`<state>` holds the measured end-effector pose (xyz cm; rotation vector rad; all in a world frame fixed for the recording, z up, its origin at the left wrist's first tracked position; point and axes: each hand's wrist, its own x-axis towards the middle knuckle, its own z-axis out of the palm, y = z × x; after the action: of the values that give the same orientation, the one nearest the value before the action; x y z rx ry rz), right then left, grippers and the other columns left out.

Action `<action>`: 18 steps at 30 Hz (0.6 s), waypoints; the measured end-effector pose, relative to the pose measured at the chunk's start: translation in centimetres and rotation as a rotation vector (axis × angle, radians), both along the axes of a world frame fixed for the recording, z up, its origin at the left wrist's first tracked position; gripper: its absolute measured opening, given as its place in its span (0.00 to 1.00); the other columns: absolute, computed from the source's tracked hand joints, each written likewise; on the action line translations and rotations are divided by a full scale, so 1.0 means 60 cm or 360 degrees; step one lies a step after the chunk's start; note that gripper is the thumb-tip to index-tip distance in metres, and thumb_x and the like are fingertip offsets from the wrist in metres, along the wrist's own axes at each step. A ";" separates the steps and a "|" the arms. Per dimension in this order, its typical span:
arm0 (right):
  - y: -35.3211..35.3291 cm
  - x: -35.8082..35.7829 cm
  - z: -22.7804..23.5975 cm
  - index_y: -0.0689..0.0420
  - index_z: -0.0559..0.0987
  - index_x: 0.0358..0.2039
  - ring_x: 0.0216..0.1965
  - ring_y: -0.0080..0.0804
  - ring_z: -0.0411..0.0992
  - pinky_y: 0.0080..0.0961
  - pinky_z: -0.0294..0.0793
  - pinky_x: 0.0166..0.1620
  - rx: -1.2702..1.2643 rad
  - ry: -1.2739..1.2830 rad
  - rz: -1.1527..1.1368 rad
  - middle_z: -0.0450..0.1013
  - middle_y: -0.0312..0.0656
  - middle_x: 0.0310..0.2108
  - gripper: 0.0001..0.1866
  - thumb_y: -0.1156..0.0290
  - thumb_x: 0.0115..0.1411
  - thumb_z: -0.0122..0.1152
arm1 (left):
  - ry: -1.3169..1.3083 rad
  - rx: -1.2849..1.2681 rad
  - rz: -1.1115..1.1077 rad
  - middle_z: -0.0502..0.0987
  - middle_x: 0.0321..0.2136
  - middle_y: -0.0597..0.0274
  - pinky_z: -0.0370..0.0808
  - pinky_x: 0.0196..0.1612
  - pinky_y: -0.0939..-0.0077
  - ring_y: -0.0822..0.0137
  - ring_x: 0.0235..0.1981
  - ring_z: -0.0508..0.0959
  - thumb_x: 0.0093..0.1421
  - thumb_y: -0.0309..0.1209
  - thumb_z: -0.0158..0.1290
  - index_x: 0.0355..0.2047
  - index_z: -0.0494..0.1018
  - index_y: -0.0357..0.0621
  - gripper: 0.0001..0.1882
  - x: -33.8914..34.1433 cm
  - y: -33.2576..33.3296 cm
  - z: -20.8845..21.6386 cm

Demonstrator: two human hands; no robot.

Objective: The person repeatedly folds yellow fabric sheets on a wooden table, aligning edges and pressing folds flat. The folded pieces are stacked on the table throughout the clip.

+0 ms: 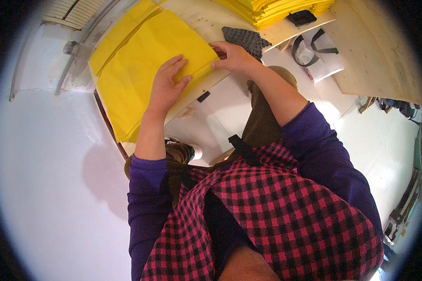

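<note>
A flat yellow fabric piece (140, 61), folded or stacked in layers, lies on the worktable in front of me. My left hand (169, 86) rests on top of it near its close edge, fingers loosely spread and thumb apart. At the fabric's right corner is my right hand (234, 58), its fingers curled round the edge with the thumb on the near side. Part of that grip is hidden by the hand itself. Just beyond the right hand lies a dark grey textured cloth (246, 41).
A tall stack of yellow fabric (276, 11) stands at the far right, with a small black object (302, 18) beside it. A white bag with black handles (319, 56) is on the floor below. My knees are under the wooden table edge (204, 86).
</note>
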<state>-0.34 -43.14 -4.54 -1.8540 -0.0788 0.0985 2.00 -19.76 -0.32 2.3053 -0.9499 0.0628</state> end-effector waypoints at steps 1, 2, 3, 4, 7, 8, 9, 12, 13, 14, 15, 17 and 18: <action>0.000 0.000 0.001 0.63 0.65 0.57 0.50 0.33 0.69 0.27 0.67 0.54 0.0002 0.0026 0.0001 0.71 0.47 0.49 0.32 0.75 0.51 0.63 | 0.0012 -0.0006 0.0001 0.70 0.53 0.50 0.63 0.59 0.66 0.52 0.55 0.68 0.49 0.27 0.60 0.47 0.72 0.38 0.22 0.000 0.000 0.000; 0.000 0.000 0.002 0.64 0.65 0.57 0.50 0.33 0.69 0.27 0.67 0.54 0.0042 0.0038 0.0000 0.71 0.47 0.49 0.32 0.76 0.51 0.62 | 0.0015 -0.0016 -0.0002 0.70 0.53 0.50 0.63 0.59 0.66 0.52 0.55 0.67 0.49 0.27 0.60 0.47 0.72 0.39 0.22 0.000 0.000 -0.001; 0.000 0.001 0.002 0.64 0.65 0.57 0.51 0.33 0.69 0.27 0.67 0.55 0.0090 0.0060 -0.0007 0.70 0.47 0.50 0.31 0.76 0.51 0.62 | 0.0008 -0.0024 -0.0009 0.70 0.53 0.50 0.63 0.59 0.66 0.53 0.55 0.67 0.50 0.27 0.60 0.47 0.72 0.39 0.22 0.001 0.000 -0.001; 0.000 0.001 0.002 0.64 0.64 0.57 0.51 0.33 0.69 0.27 0.67 0.55 0.0152 0.0075 -0.0007 0.70 0.47 0.50 0.31 0.76 0.51 0.61 | 0.0021 -0.0029 -0.0009 0.70 0.53 0.50 0.63 0.59 0.66 0.53 0.55 0.67 0.50 0.27 0.60 0.47 0.72 0.39 0.22 0.001 0.000 -0.001; 0.001 0.005 -0.002 0.66 0.64 0.57 0.51 0.33 0.69 0.27 0.66 0.55 0.0195 0.0097 -0.0024 0.70 0.48 0.50 0.31 0.77 0.52 0.60 | 0.0027 -0.0035 -0.0015 0.70 0.53 0.50 0.63 0.59 0.66 0.53 0.55 0.67 0.50 0.27 0.59 0.47 0.72 0.39 0.22 0.002 0.001 -0.003; 0.000 0.006 -0.004 0.66 0.64 0.57 0.51 0.33 0.69 0.27 0.66 0.55 0.0189 0.0090 -0.0024 0.70 0.48 0.50 0.30 0.77 0.52 0.60 | 0.0022 -0.0031 -0.0018 0.70 0.53 0.50 0.63 0.59 0.66 0.53 0.55 0.67 0.50 0.27 0.59 0.47 0.72 0.39 0.22 0.002 0.001 -0.003; 0.000 0.007 -0.007 0.66 0.64 0.57 0.51 0.33 0.69 0.27 0.66 0.55 0.0198 0.0085 -0.0022 0.70 0.48 0.50 0.30 0.77 0.52 0.59 | 0.0016 -0.0021 -0.0016 0.70 0.53 0.50 0.63 0.59 0.66 0.53 0.55 0.67 0.50 0.27 0.59 0.47 0.72 0.39 0.22 0.003 0.001 -0.003; -0.005 0.012 -0.013 0.66 0.64 0.57 0.52 0.33 0.68 0.27 0.65 0.56 0.0239 0.0098 0.0017 0.70 0.48 0.50 0.30 0.79 0.52 0.58 | -0.0005 0.0004 -0.0025 0.70 0.53 0.50 0.63 0.59 0.66 0.52 0.55 0.67 0.50 0.28 0.59 0.47 0.72 0.39 0.22 0.004 0.001 -0.002; -0.006 0.014 -0.015 0.66 0.64 0.57 0.52 0.33 0.68 0.27 0.65 0.56 0.0260 0.0132 0.0018 0.70 0.48 0.50 0.30 0.79 0.51 0.58 | -0.0001 0.0020 -0.0016 0.70 0.53 0.50 0.63 0.59 0.66 0.52 0.55 0.67 0.50 0.28 0.59 0.47 0.72 0.39 0.22 0.004 0.002 -0.001; -0.007 0.014 -0.016 0.66 0.64 0.57 0.52 0.33 0.68 0.27 0.65 0.56 0.0256 0.0112 0.0032 0.70 0.47 0.50 0.30 0.79 0.51 0.58 | 0.0001 0.0039 -0.0007 0.70 0.53 0.50 0.63 0.59 0.66 0.52 0.55 0.67 0.51 0.28 0.59 0.47 0.72 0.39 0.21 0.004 0.001 -0.001; -0.007 0.015 -0.017 0.66 0.64 0.57 0.52 0.33 0.68 0.27 0.65 0.56 0.0257 0.0117 0.0025 0.70 0.47 0.50 0.30 0.79 0.51 0.57 | 0.0003 0.0059 0.0002 0.70 0.53 0.50 0.63 0.59 0.66 0.52 0.55 0.67 0.51 0.28 0.58 0.47 0.72 0.39 0.21 0.004 0.001 0.000; -0.007 0.015 -0.018 0.66 0.64 0.57 0.52 0.33 0.68 0.27 0.65 0.56 0.0263 0.0124 0.0018 0.70 0.47 0.50 0.30 0.79 0.51 0.57 | 0.0000 0.0048 0.0001 0.70 0.52 0.50 0.63 0.59 0.65 0.52 0.55 0.68 0.52 0.28 0.58 0.47 0.73 0.39 0.20 0.004 0.000 0.001; -0.007 0.015 -0.018 0.66 0.64 0.57 0.52 0.33 0.68 0.27 0.65 0.56 0.0268 0.0126 0.0018 0.70 0.47 0.50 0.30 0.79 0.51 0.57 | -0.0007 0.0040 -0.0001 0.70 0.52 0.50 0.63 0.59 0.65 0.52 0.55 0.68 0.52 0.28 0.57 0.46 0.73 0.39 0.20 0.003 0.000 0.002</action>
<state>0.57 -43.53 -5.62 -1.6799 -0.0411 0.1679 2.20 -19.77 -0.22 2.3288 -0.9589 0.0559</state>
